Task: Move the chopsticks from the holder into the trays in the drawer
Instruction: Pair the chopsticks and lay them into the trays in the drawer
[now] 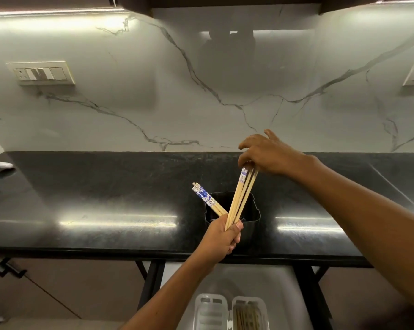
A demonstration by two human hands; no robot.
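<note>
Bamboo chopsticks (241,196) slant up-right over the black holder (253,210): right hand (264,154) pinches their tops, left hand (221,238) grips the tips (plus another bunch).

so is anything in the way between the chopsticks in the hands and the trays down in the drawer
Nothing visible blocks the way. The chopsticks are held above the holder by the left hand and right hand. The drawer below is open, and only the left forearm crosses above the trays.
</note>
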